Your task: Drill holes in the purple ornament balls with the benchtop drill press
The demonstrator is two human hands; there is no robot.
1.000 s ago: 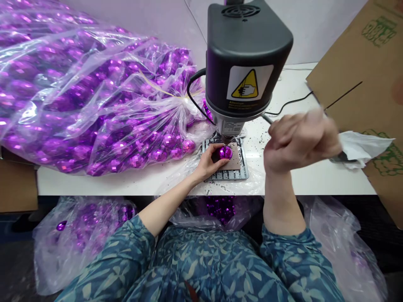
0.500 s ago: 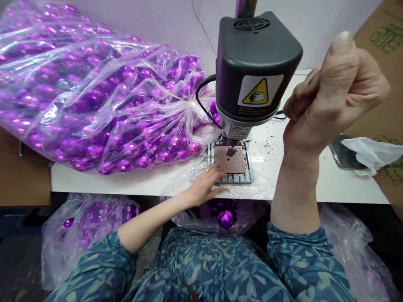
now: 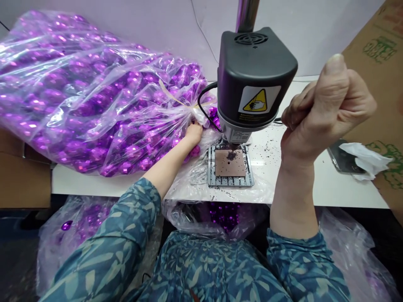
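Note:
My left hand (image 3: 194,133) is at the gathered, tied neck of a large clear plastic bag (image 3: 103,100) full of shiny purple faceted balls. Its fingers are curled, and whatever they hold is hidden. Closed in a fist, my right hand (image 3: 330,109) is raised to the right of a black drill press head (image 3: 256,71); what it grips, if anything, is out of sight. Below the head lies a brown square board (image 3: 222,165) with a small dark hole and a heap of dark shavings. It rests on a slotted metal base plate (image 3: 231,182).
Dark shavings are scattered over the white table (image 3: 340,191). A phone (image 3: 341,157) lies at right, partly under a crumpled tissue (image 3: 367,157), beside a cardboard box (image 3: 385,126). An open bag of purple balls (image 3: 225,216) hangs below the table's front edge.
My left hand has moved from the board up and left to the bag's neck. My right fist keeps its raised pose. A purple ball seen atop the lower bag no longer shows there.

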